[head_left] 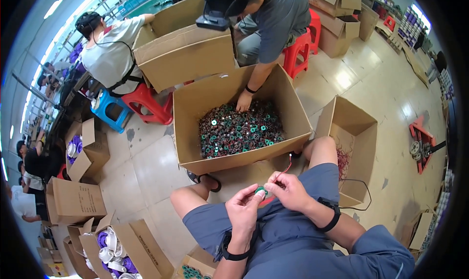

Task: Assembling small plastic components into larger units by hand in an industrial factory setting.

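Over my lap, my left hand (243, 208) is closed, with a small green ring-shaped part (261, 190) pinched in its fingertips. Close beside it, my right hand (289, 193) pinches a thin red wire (285, 171); the wire rises past the fingers to a small pale end. Whether the wire is joined to the green part is hidden by my fingers. Beyond my knees stands a large open cardboard box (234, 163), holding a heap of dark and green ring-shaped parts with reddish wires (242, 132). A co-worker's hand (244, 101) reaches into that heap.
Right of my knee is a narrower carton (359, 120) with loose red wires (343, 162). At lower left, a carton (141, 247) contains white and purple parts. Red stools (298, 52), a blue stool (111, 110) and a red metal frame (421, 144) stand on the tiled floor. Another person sits at upper left.
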### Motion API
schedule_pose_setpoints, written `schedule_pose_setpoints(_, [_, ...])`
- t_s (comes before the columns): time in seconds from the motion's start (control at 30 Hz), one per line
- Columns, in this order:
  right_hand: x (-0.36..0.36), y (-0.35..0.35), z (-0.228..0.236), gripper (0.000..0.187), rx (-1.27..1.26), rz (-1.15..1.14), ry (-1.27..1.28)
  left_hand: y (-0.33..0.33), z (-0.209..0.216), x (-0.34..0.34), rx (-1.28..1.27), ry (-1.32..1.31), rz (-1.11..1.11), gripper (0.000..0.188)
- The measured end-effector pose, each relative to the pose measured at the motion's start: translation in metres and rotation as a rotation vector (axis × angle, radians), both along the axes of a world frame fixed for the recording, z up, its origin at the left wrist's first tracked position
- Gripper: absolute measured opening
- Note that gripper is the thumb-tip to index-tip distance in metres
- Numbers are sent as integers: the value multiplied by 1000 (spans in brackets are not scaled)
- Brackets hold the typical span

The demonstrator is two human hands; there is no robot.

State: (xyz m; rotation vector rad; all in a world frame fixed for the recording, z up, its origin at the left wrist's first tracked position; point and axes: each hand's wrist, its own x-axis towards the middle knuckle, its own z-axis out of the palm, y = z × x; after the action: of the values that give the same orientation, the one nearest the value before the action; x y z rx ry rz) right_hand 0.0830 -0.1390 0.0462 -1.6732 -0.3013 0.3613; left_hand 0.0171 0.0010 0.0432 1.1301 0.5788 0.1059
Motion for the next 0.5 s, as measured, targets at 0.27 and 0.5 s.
schedule_pose_setpoints(0.27, [-1,-4,1,17,-37,10,109,2,-5,-3,-22,13,-15,24])
schedule_pose_setpoints(0.5, [2,-6,-10,16,97,-23,186,4,4,4,48,-119,-57,60])
